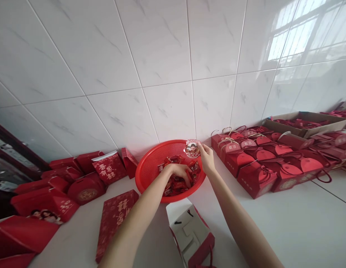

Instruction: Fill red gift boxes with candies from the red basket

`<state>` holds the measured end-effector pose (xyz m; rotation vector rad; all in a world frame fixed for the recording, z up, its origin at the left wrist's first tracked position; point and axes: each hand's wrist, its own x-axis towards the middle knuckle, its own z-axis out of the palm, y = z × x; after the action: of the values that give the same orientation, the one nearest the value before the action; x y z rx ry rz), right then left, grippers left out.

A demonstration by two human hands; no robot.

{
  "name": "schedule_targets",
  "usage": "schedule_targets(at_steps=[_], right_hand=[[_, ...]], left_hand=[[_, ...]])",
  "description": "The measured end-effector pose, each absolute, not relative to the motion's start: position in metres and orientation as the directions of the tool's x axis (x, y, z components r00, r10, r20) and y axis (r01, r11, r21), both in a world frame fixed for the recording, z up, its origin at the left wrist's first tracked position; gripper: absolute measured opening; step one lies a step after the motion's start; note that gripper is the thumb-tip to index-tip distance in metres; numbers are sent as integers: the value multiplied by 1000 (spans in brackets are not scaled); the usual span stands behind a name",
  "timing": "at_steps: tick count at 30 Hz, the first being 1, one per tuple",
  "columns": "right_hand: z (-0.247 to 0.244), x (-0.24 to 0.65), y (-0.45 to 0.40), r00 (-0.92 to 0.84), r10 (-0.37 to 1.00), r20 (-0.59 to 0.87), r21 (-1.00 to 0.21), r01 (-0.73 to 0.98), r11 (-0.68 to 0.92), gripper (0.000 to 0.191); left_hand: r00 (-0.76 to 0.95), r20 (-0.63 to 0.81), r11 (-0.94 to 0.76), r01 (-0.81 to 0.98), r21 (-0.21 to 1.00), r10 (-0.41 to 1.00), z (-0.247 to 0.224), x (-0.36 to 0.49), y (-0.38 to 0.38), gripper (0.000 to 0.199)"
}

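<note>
A red perforated plastic basket (152, 159) stands against the wall with several small red-wrapped sweets (175, 185) inside. My left hand (180, 171) reaches into it, fingers curled down among the sweets, so what they grip is hidden. Between the thumb and fingers of my right hand (206, 159), over the basket's right rim, is a small card (192, 148) with a scalloped red-and-white border and a cartoon figure. In front of the basket, between my forearms, lies an open gift box (189, 232), its pale inside showing and a red cord at its near end.
Folded red gift boxes (86, 189) crowd the left, with a flat red box (114, 219) beside my left forearm. Several closed red boxes with cord handles (252, 152) fill the right. Behind them sits a cardboard carton (326, 125). White tiled wall (167, 108) borders the back.
</note>
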<state>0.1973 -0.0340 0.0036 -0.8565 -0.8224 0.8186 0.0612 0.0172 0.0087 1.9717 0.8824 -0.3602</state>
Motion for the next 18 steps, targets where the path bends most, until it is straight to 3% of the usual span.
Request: schedule_targets(at_steps=[9,18], right_hand=[[2,199,-33,432,861,269,-879,-255,403,45],[2,198,-31,434,861,266,-873,-270,406,46]], left_hand=[[764,-424,-253,588,769,486,22,48,17,27],[667,-240,-105,434,895,706,41,28,13,29]])
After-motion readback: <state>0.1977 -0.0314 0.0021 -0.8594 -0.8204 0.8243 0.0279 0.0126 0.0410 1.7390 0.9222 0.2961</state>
